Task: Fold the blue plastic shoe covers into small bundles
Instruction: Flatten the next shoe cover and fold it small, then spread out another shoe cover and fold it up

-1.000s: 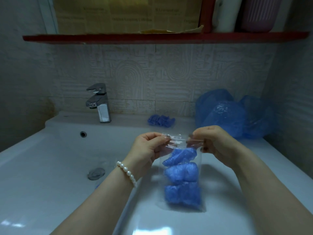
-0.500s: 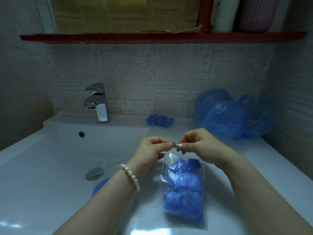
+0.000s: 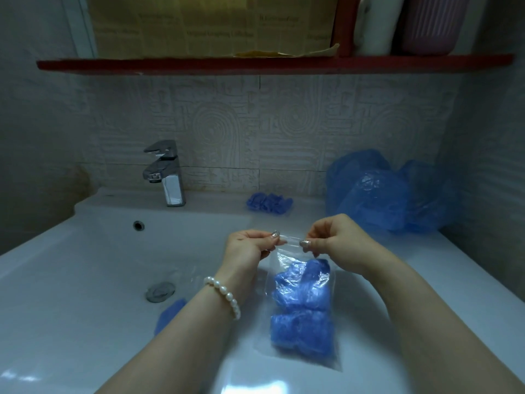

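1. The left hand (image 3: 250,245) and the right hand (image 3: 333,240) hold a clear bag (image 3: 304,302) by its top edge. Each hand pinches the strip between thumb and fingertips; the remaining fingers are curled in.
2. The two pinch points sit apart along the strip, left hand at its left end and right hand at its right end. Judgement: this spread suits pressing a zip-type seal shut along its length, or pulling it open; the frame does not show which.
3. The bag hangs below the fingers, with its lower end lying on the sink (image 3: 85,280) rim in front of the person. Judgement: resting the weight there leaves the fingers free to work the strip only.
4. The bundles (image 3: 302,308) are inside the bag, stacked from just under the hands down to the bag bottom. They do not touch the fingers; only the clear film does.
5. A further small blue bundle (image 3: 269,202) lies on the back ledge, well apart from the hands, to the right of the tap (image 3: 166,172).
6. Loose covers (image 3: 377,194) are heaped at the right rear corner. Judgement: these await folding.
7. A blue item (image 3: 169,314) lies in the basin, partly hidden by the left forearm.
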`<state>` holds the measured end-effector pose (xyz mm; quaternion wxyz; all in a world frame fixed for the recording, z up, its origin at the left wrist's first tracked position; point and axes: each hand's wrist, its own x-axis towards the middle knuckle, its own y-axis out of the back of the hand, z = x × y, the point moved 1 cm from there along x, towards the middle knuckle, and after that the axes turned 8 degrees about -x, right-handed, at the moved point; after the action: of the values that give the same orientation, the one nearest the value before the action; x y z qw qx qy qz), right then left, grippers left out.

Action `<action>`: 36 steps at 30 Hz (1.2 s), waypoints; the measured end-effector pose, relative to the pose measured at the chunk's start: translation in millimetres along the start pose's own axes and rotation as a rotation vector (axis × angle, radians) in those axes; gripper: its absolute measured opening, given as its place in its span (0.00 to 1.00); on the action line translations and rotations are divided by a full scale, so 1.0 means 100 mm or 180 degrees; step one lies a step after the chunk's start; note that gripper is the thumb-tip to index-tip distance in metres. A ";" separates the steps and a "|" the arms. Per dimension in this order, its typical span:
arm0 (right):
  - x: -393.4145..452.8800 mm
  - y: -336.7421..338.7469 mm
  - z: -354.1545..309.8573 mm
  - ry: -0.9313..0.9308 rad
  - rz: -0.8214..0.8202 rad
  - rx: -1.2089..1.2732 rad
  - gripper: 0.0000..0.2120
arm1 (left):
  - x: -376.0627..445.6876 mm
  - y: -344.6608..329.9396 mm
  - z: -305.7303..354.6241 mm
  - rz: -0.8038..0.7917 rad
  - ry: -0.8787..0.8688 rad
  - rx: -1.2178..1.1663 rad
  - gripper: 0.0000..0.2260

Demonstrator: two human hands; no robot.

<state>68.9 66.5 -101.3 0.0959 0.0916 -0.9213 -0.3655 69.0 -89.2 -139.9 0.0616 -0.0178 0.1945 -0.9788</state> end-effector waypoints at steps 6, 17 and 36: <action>-0.02 0.07 0.10 -0.0035 0.0011 0.0175 0.09 | 0.10 0.12 0.03 0.0197 -0.0078 -0.0173 0.08; -0.07 0.28 0.29 -0.0096 0.0475 0.0373 0.09 | 0.24 0.40 0.21 0.0455 -0.0034 -0.0431 0.07; 0.05 -0.03 0.11 0.0106 0.0197 0.0911 0.10 | 0.11 0.20 0.07 -0.0036 0.0274 -0.0314 0.08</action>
<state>61.4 70.4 -111.2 0.1083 0.0819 -0.9647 -0.2257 60.4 -111.5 -140.4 0.0468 0.0202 0.2449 -0.9682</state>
